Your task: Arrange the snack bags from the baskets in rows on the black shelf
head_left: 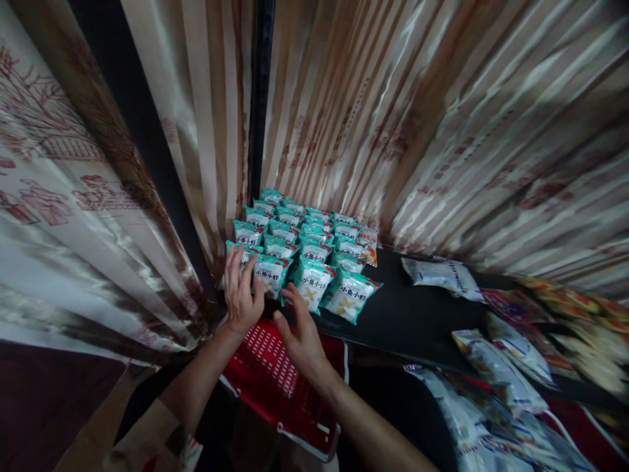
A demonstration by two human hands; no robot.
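Small green-and-white snack packets (314, 251) stand upright in several rows on a black shelf (403, 311). My left hand (243, 292) lies with outstretched fingers against the front-left packet (240, 249), covering much of it. Beside its thumb is another front packet (270, 272). My right hand (302, 337) is just in front of the row, thumb and fingers apart, with nothing between them. Its fingertips are close to the lower edges of the front packets; whether they touch cannot be made out. A third front packet (313, 283) and a tilted one (351, 295) stand to the right.
A red basket (339, 357) sits below the shelf edge, under my hands. White packets (442, 275) and blurred snack bags (580, 298) lie to the right, more bags (472, 419) at lower right. Patterned curtains (339, 98) and a black post (260, 98) bound the shelf.
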